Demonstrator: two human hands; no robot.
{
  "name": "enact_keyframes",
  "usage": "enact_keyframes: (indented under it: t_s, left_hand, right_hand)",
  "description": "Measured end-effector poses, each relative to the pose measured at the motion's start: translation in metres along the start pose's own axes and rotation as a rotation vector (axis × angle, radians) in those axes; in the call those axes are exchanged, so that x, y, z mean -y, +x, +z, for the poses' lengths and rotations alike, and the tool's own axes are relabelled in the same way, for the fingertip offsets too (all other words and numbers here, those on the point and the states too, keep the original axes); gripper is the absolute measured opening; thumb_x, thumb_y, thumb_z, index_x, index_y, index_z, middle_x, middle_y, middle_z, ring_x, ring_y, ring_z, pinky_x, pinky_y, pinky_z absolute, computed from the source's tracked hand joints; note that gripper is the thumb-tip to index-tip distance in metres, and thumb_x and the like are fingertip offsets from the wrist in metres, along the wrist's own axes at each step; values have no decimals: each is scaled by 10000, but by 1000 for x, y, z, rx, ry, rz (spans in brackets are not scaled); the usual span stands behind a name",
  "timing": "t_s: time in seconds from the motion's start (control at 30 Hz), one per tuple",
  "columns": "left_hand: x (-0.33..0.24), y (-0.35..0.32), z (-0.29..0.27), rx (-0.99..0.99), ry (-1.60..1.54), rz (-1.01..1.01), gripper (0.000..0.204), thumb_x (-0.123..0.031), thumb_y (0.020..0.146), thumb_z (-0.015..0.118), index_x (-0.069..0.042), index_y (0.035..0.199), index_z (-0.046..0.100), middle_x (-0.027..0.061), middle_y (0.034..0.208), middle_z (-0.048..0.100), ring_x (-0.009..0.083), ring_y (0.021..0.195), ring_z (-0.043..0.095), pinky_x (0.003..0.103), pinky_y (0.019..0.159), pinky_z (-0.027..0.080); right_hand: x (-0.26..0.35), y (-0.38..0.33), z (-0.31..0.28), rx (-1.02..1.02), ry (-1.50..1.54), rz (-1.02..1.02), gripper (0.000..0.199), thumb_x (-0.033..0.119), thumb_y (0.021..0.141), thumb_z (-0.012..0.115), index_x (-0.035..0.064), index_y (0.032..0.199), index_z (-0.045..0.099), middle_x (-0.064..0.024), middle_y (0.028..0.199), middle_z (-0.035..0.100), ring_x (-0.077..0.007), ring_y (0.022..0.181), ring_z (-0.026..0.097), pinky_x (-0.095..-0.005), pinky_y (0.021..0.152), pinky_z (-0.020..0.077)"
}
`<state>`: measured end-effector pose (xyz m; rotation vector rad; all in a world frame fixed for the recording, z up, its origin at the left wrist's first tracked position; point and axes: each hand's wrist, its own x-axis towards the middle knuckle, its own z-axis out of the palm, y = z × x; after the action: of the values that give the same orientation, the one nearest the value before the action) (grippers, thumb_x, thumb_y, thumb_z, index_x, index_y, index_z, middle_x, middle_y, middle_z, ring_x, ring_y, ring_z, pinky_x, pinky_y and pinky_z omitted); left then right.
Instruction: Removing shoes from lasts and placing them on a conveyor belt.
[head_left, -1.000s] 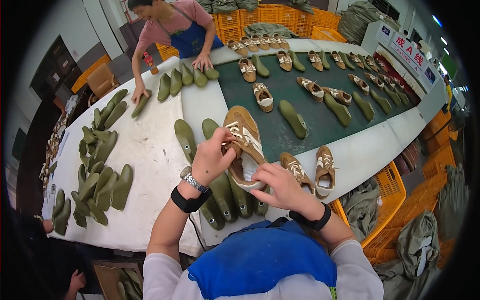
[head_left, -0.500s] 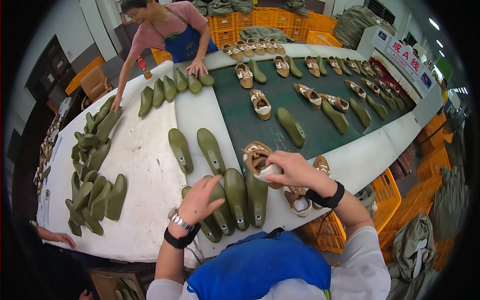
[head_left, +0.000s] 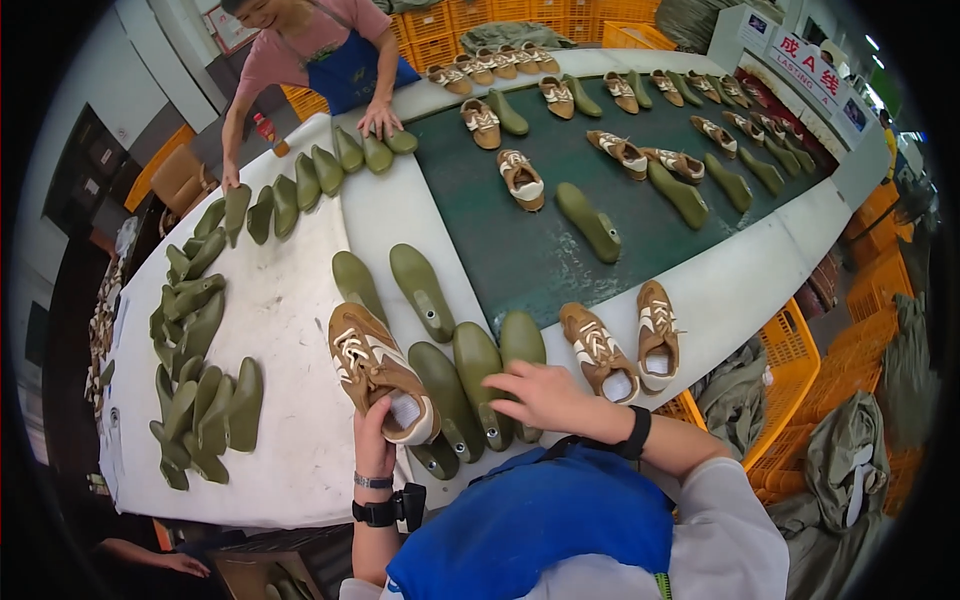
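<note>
My left hand [head_left: 372, 440] is closed on the heel end of a brown sneaker [head_left: 362, 350] with white stripes and laces, held above the near edge of the table. My right hand [head_left: 545, 395] is just above a row of green shoe lasts [head_left: 472, 350], fingers apart and slightly bent, holding nothing that I can see. Its fingertips are nearest the middle last; whether they touch it I cannot tell. A pair of matching sneakers [head_left: 598, 345] stands on the white ledge to the right of that hand. Behind the row lie two more lasts [head_left: 415, 280].
A green conveyor belt [head_left: 480, 225] carries sneakers and lasts. Across the table, a co-worker in a blue apron [head_left: 345, 75] has both hands at a line of lasts. More lasts [head_left: 200, 400] are heaped at left. Orange crates [head_left: 780, 380] stand at right.
The sneaker has passed from my right hand to my left and moved left. My right hand has come down over the lasts. The co-worker's line of lasts has grown.
</note>
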<state>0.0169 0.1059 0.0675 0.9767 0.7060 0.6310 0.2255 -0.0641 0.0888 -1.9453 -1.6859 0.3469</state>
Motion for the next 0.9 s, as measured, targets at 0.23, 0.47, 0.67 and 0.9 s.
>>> enact_keyframes:
  t_s: [0.23, 0.47, 0.67, 0.9]
  left_hand:
    - [1, 3, 16, -6, 32, 32, 365, -143, 863, 512, 15, 1188, 464, 104, 1113, 565, 202, 1005, 562, 335, 879, 457]
    - [-1, 3, 21, 17, 21, 19, 366, -137, 868, 503, 19, 1196, 456, 107, 1119, 562, 201, 1015, 555, 328, 878, 453]
    - [-6, 7, 8, 2, -4, 25, 390, -90, 865, 496, 29, 1230, 424, 118, 1169, 536, 205, 1055, 527, 326, 917, 414]
    - [1, 12, 3, -65, -14, 41, 384, -117, 860, 511, 26, 1211, 447, 99, 1143, 549, 195, 1035, 534, 325, 908, 414]
  right_hand:
    - [-11, -32, 46, 470, -153, 202, 489, 535, 844, 481, 161, 1157, 521, -165, 769, 608, -354, 673, 616, -435, 583, 487]
    - [-30, -55, 57, 273, -136, 286, 229, 308, 846, 503, 133, 994, 509, -134, 723, 603, -329, 687, 603, -446, 609, 473]
    - [-102, 31, 6, -153, 553, 341, 214, 274, 820, 479, 119, 922, 584, -98, 739, 615, -258, 702, 611, -376, 635, 459]
    - [-133, 144, 13, 104, -137, 328, 185, 226, 811, 463, 158, 954, 559, -128, 832, 644, -332, 806, 617, -425, 713, 478]
